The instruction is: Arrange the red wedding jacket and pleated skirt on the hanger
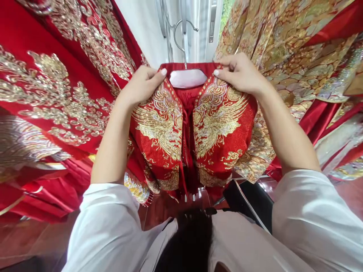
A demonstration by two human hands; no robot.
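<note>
So the red embroidered jacket (161, 126) is already on its hanger (175, 37), smack between the two hands. The left hand (141, 85) has its fingers pinched shut on one side of the collar, and the right hand (242, 73) grips the other side the same way. Collar's spread out nicely, but the front isn't fastened. Can't really tell if the hook's caught on the metal bar (183, 9) behind, tbh.
</note>
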